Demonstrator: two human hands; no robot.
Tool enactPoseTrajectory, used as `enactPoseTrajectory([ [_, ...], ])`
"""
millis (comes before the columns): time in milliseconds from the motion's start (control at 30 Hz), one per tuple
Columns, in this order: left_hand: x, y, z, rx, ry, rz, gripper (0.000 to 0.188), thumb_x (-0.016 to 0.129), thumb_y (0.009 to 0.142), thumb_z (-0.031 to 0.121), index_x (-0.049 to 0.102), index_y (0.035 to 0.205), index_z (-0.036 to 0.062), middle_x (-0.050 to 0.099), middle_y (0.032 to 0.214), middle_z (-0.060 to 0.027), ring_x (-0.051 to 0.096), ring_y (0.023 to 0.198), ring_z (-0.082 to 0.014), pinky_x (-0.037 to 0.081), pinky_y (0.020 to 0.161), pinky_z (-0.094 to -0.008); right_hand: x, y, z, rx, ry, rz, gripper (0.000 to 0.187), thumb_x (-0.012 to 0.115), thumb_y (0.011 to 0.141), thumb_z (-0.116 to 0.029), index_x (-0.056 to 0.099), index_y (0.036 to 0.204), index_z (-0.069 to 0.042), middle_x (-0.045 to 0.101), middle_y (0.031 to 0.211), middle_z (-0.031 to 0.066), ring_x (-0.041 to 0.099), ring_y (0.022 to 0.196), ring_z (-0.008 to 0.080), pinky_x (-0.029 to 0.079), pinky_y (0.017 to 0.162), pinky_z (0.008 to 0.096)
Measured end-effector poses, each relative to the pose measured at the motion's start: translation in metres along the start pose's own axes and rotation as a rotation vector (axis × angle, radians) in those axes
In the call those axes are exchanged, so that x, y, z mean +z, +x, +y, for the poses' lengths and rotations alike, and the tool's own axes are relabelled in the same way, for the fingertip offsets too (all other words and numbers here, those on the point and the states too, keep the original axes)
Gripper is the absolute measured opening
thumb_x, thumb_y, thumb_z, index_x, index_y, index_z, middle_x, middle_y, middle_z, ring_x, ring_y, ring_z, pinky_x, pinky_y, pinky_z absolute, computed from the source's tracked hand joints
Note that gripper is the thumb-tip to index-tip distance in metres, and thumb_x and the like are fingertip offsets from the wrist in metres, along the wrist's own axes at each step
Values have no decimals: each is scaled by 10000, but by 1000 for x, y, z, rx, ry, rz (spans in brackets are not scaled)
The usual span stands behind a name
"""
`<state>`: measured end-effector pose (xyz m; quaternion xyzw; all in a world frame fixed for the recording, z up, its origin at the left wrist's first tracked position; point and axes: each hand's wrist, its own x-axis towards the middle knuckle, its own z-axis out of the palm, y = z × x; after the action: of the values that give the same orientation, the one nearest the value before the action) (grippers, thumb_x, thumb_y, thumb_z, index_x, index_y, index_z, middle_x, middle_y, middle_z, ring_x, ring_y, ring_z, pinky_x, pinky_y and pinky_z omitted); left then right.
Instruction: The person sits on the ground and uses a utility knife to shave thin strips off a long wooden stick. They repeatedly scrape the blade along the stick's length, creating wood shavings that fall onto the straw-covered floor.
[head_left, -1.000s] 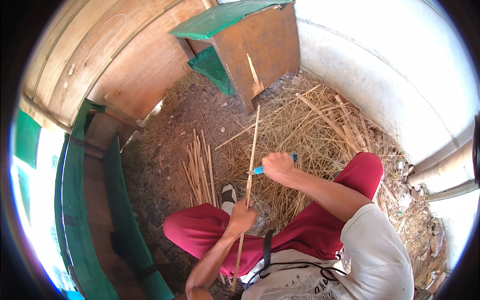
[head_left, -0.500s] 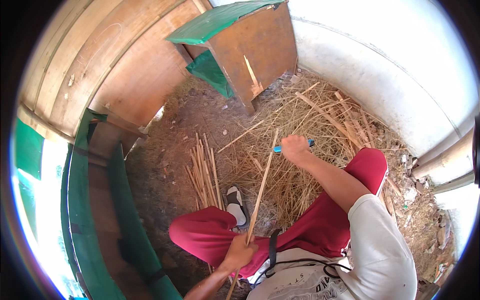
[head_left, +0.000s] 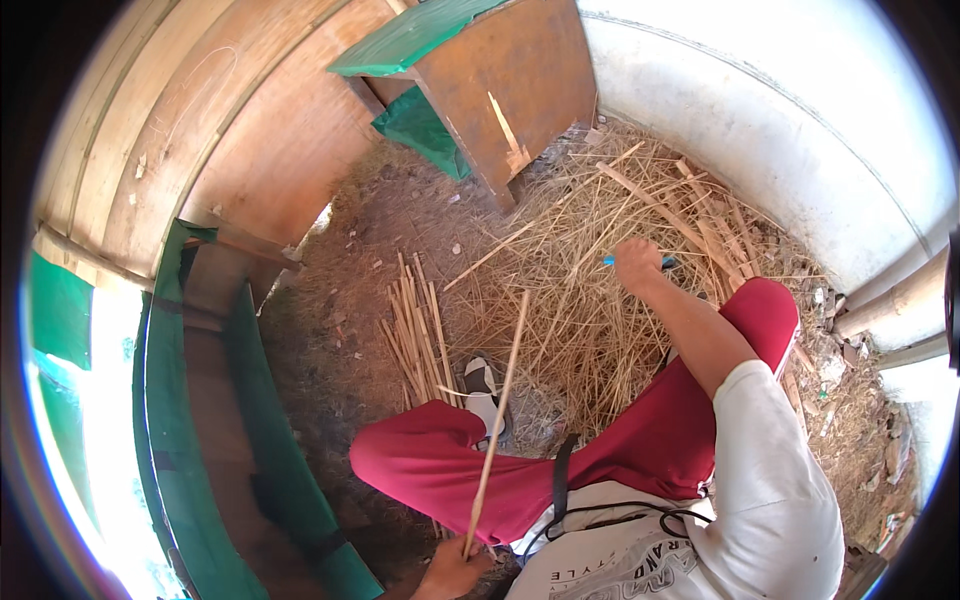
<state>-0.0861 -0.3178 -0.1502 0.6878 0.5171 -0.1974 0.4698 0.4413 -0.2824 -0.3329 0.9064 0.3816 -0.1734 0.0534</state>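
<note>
My left hand (head_left: 452, 575) is low by my hip, closed on the lower end of a long thin bamboo stick (head_left: 500, 410) that slants up over my red trouser leg (head_left: 440, 470). Stretched out over the straw, my right hand (head_left: 637, 264) is closed on a blue-handled tool (head_left: 612, 261); its blade is hidden behind the hand. A neat bundle of cut sticks (head_left: 415, 330) lies on the ground left of my foot (head_left: 483, 385).
Loose straw and split bamboo strips (head_left: 640, 200) cover the ground ahead. A wooden box with a green lid (head_left: 480, 70) stands at the back. A wooden plank wall (head_left: 180, 130) is on the left, a green bench frame (head_left: 190, 420) below it, a white wall (head_left: 800, 120) on the right.
My left hand has drawn the stick back and down toward my hip. My right hand with the blue-handled tool has moved farther out and to the right over the straw.
</note>
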Motion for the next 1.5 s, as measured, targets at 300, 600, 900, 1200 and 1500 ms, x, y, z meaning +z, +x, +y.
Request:
enactPoseTrajectory([
  [300,-14,67,45,116,-155,124,241,697,902,163,499,839,39,517,616,-28,544,495,-102,445,436,-275,-48,-34,-34,-75,157,195,149,676,812,-106,725,896,7,707,848,170,718,767,288,577,666,393],
  [600,-21,133,121,365,-489,-122,254,567,1002,143,417,1176,37,551,699,-49,485,455,-82,406,395,-238,-75,-59,-48,-257,531,335,240,656,875,-213,720,865,17,663,681,163,684,616,299,563,577,422],
  [900,-17,169,159,282,-279,29,268,658,953,285,589,922,28,500,642,3,417,485,-62,331,421,-265,-84,-101,-75,-424,529,168,214,664,823,-199,714,799,8,675,698,186,686,644,352,565,612,456],
  [1200,-7,208,138,492,13,358,395,686,897,324,548,951,-42,632,781,-231,660,793,-366,494,711,-463,-81,-103,-78,-438,463,151,185,667,793,-170,702,790,11,680,724,202,696,690,358,562,637,459],
  [1500,-10,195,147,449,116,503,428,741,836,358,578,872,-37,631,725,-245,664,717,-403,519,670,-450,-77,-97,-77,-436,459,166,192,659,801,-183,702,801,4,688,738,195,697,692,358,562,640,458],
])
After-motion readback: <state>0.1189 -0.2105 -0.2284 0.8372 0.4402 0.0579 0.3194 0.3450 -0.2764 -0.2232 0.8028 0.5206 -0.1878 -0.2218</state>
